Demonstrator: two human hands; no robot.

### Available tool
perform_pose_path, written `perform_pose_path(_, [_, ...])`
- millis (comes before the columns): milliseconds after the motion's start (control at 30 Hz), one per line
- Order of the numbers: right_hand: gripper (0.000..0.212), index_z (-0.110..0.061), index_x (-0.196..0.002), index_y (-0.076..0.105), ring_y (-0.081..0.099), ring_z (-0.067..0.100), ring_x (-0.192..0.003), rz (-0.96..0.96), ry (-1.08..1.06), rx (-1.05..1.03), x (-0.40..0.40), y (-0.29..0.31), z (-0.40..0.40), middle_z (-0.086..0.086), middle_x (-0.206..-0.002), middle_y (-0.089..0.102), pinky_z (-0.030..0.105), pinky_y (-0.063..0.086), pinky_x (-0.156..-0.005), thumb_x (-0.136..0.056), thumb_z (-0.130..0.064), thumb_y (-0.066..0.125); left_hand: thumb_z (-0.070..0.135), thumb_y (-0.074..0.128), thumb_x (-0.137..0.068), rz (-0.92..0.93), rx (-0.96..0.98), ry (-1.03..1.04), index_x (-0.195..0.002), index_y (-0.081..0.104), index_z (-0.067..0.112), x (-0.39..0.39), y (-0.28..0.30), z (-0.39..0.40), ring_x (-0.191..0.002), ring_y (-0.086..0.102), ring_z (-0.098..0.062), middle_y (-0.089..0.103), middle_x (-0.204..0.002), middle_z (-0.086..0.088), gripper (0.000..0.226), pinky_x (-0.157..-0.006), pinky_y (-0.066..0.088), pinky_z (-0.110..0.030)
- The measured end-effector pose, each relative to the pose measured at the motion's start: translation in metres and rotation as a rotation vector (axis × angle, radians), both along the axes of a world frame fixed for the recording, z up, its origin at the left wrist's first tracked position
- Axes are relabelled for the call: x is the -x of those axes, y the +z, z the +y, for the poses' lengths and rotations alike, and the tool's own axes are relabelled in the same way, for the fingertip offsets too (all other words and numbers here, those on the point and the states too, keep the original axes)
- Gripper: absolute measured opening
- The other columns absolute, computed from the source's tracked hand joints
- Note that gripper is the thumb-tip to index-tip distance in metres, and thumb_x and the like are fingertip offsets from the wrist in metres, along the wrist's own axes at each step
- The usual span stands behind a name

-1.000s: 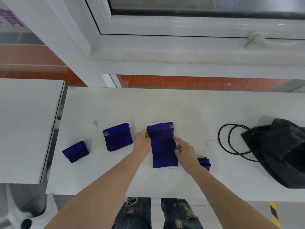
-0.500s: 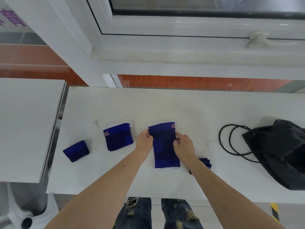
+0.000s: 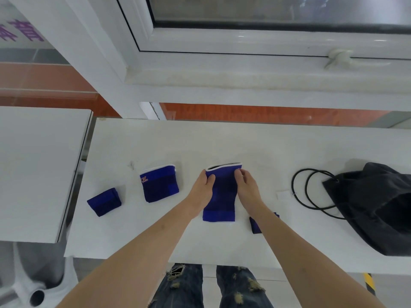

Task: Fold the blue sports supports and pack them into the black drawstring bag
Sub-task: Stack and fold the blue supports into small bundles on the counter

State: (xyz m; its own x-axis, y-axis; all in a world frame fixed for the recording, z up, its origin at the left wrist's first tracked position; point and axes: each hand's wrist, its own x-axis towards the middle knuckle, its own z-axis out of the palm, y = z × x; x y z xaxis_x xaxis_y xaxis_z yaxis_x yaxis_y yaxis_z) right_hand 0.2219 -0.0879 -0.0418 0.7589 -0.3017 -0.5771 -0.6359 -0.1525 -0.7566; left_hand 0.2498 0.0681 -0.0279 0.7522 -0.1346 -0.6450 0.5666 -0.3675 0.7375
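Note:
A long blue support (image 3: 221, 196) with white trim lies flat in the middle of the white table (image 3: 244, 143). My left hand (image 3: 203, 185) grips its upper left edge and my right hand (image 3: 246, 185) grips its upper right edge, near the far open end. A wider blue support (image 3: 159, 185) with an orange logo lies to the left. A small folded blue support (image 3: 104, 201) rests further left. Another blue piece (image 3: 255, 225) peeks out under my right forearm. The black drawstring bag (image 3: 373, 205) lies open at the right, its cord loops (image 3: 309, 192) spread on the table.
A small white tag (image 3: 283, 195) lies beside the cord loops. A second white table (image 3: 37, 170) stands to the left across a narrow gap. A window sill and frame (image 3: 244, 85) run behind the table. My legs in ripped jeans show below the near edge.
Both hands have slid up the long support toward its far end, and the right hand now grips the top right corner. The far opening has lifted slightly.

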Motion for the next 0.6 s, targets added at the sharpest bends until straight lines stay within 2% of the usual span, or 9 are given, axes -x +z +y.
perform_pose_path(133, [0.034, -0.021, -0.12, 0.06, 0.063, 0.014, -0.098, -0.1, -0.019, -0.03, -0.012, 0.021, -0.001, -0.006, -0.108, 0.067, 0.031, 0.051, -0.081, -0.108, -0.044, 0.039, 0.035, 0.036, -0.108, -0.037, 0.015, 0.059, -0.111, 0.046, 0.02, -0.005, 0.02, 0.0, -0.095, 0.062, -0.02, 0.064, -0.112, -0.012, 0.019, -0.092, 0.054, -0.043])
perform_pose_path(200, [0.029, -0.021, -0.114, 0.06, 0.064, 0.012, -0.094, -0.157, -0.004, -0.043, -0.014, 0.03, 0.001, -0.007, -0.103, 0.068, 0.031, 0.051, -0.081, -0.108, -0.04, 0.039, 0.03, 0.037, -0.109, -0.047, 0.039, 0.093, -0.115, 0.041, 0.019, -0.008, 0.028, -0.001, -0.088, 0.06, -0.015, 0.063, -0.109, -0.008, 0.014, -0.076, 0.055, -0.03])
perform_pose_path(267, [0.024, -0.02, -0.106, 0.059, 0.061, 0.011, -0.086, -0.21, 0.011, -0.048, -0.015, 0.04, 0.004, -0.005, -0.097, 0.067, 0.027, 0.047, -0.076, -0.109, -0.031, 0.039, 0.023, 0.04, -0.108, -0.062, 0.06, 0.118, -0.123, 0.037, 0.016, -0.01, 0.04, -0.003, -0.084, 0.059, -0.01, 0.061, -0.104, 0.001, 0.017, -0.061, 0.05, -0.015])
perform_pose_path(333, [0.021, -0.02, -0.101, 0.058, 0.058, 0.012, -0.083, -0.252, -0.002, -0.057, -0.015, 0.048, 0.006, -0.002, -0.094, 0.066, 0.028, 0.046, -0.074, -0.108, -0.027, 0.039, 0.016, 0.042, -0.107, -0.067, 0.099, 0.148, -0.131, 0.034, 0.014, -0.011, 0.048, -0.003, -0.084, 0.059, -0.008, 0.06, -0.105, 0.003, 0.025, -0.054, 0.047, -0.01])
perform_pose_path(400, [0.021, -0.019, -0.098, 0.057, 0.056, 0.012, -0.081, -0.281, -0.01, -0.055, -0.015, 0.053, 0.007, 0.0, -0.092, 0.065, 0.029, 0.046, -0.075, -0.107, -0.025, 0.039, 0.012, 0.045, -0.105, -0.066, 0.151, 0.173, -0.136, 0.032, 0.015, -0.01, 0.054, -0.003, -0.087, 0.062, -0.009, 0.061, -0.113, -0.001, 0.033, -0.056, 0.049, -0.01])
perform_pose_path(467, [0.022, -0.019, -0.098, 0.057, 0.056, 0.012, -0.08, -0.296, -0.014, -0.057, -0.013, 0.057, 0.008, -0.002, -0.091, 0.065, 0.029, 0.046, -0.074, -0.108, -0.026, 0.038, 0.016, 0.049, -0.105, -0.06, 0.231, 0.19, -0.138, 0.032, 0.017, -0.007, 0.061, -0.003, -0.09, 0.066, -0.009, 0.064, -0.118, -0.003, 0.037, -0.061, 0.052, -0.012])
perform_pose_path(533, [0.024, -0.018, -0.097, 0.058, 0.054, 0.011, -0.078, -0.317, -0.02, -0.066, -0.012, 0.062, 0.008, -0.004, -0.087, 0.063, 0.028, 0.045, -0.074, -0.108, -0.026, 0.038, 0.034, 0.048, -0.106, -0.064, 0.275, 0.22, -0.134, 0.035, 0.018, -0.004, 0.068, -0.004, -0.085, 0.068, -0.005, 0.067, -0.113, 0.0, 0.035, -0.062, 0.052, -0.013])
perform_pose_path(600, [0.026, -0.017, -0.095, 0.057, 0.051, 0.01, -0.074, -0.326, -0.019, -0.063, -0.011, 0.065, 0.008, -0.003, -0.082, 0.06, 0.028, 0.043, -0.072, -0.109, -0.027, 0.038, 0.054, 0.037, -0.105, -0.095, 0.27, 0.25, -0.133, 0.038, 0.018, -0.003, 0.069, -0.005, -0.091, 0.067, -0.007, 0.067, -0.111, 0.002, 0.046, -0.07, 0.054, -0.016])
